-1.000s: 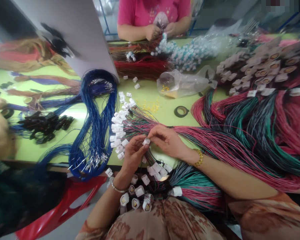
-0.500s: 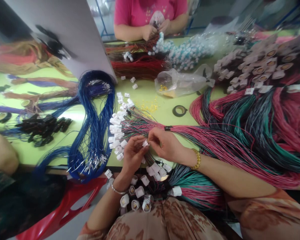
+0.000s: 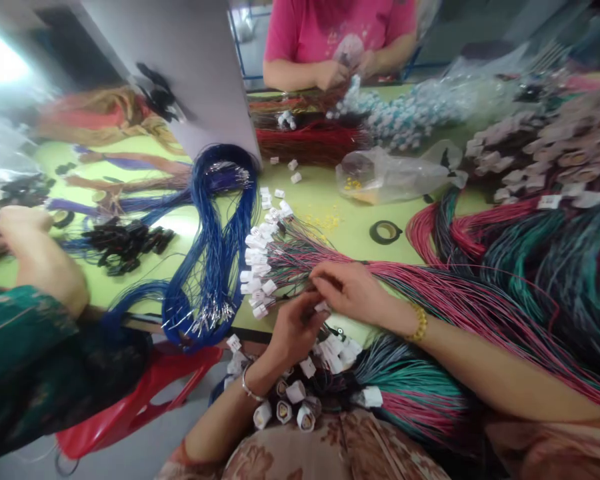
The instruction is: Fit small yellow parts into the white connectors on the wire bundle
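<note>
Tape roll [image 3: 385, 232] right of wire bundle [image 3: 215, 247], both on table [image 3: 353, 243]. Plastic bag [image 3: 395, 175] lies behind the roll.

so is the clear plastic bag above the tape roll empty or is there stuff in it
Not empty: small yellow pieces show through the left end of the clear plastic bag, lying on its side.

So our green table [image 3: 355, 239] has a big loop of blue wires [image 3: 207, 247], a pile of black connectors [image 3: 125, 245], a roll of black tape [image 3: 385, 232], some scattered yellow bits [image 3: 325, 222] and pink-and-green wires [image 3: 460, 293] on it.
</note>
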`<move>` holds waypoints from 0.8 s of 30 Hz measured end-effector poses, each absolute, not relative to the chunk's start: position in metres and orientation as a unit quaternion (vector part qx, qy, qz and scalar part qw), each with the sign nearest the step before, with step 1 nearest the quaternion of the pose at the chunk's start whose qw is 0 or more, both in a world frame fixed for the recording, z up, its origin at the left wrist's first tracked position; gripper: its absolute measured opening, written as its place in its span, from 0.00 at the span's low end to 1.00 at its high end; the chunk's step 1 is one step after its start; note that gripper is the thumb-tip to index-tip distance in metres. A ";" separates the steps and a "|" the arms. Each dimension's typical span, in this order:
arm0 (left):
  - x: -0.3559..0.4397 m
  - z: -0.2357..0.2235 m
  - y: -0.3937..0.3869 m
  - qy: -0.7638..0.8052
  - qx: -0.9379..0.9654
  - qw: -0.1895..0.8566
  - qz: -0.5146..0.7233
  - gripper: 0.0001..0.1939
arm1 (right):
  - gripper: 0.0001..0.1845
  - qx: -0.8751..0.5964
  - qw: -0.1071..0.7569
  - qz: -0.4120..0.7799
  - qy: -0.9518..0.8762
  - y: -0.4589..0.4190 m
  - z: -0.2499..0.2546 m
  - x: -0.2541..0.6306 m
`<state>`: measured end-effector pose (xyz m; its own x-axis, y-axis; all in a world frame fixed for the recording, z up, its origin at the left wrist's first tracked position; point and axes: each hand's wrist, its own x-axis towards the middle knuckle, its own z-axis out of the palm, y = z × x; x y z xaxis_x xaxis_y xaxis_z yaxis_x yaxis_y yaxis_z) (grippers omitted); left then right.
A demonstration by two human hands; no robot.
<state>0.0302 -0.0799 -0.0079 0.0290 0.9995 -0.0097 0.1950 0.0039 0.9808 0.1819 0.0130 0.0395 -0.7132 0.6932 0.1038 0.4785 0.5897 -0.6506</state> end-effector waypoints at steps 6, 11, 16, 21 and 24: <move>0.047 -0.008 -0.092 0.397 0.815 0.335 0.257 0.21 | 0.23 -0.259 -0.044 0.223 -0.939 0.026 0.046 0.135; 0.067 -0.016 -0.095 0.426 0.847 0.244 0.205 0.28 | 0.17 -0.328 -0.059 0.143 -0.932 0.017 0.014 0.105; 0.063 -0.007 -0.101 0.338 0.819 0.287 0.364 0.19 | 0.07 -0.377 0.089 0.238 -0.891 0.031 -0.003 0.117; 0.028 -0.005 -0.097 0.534 0.478 0.421 0.556 0.11 | 0.09 -0.384 0.265 0.350 -0.813 0.039 -0.009 0.134; 0.009 -0.005 -0.074 0.570 0.314 0.480 0.588 0.23 | 0.09 -0.382 0.303 0.354 -0.798 0.034 -0.013 0.134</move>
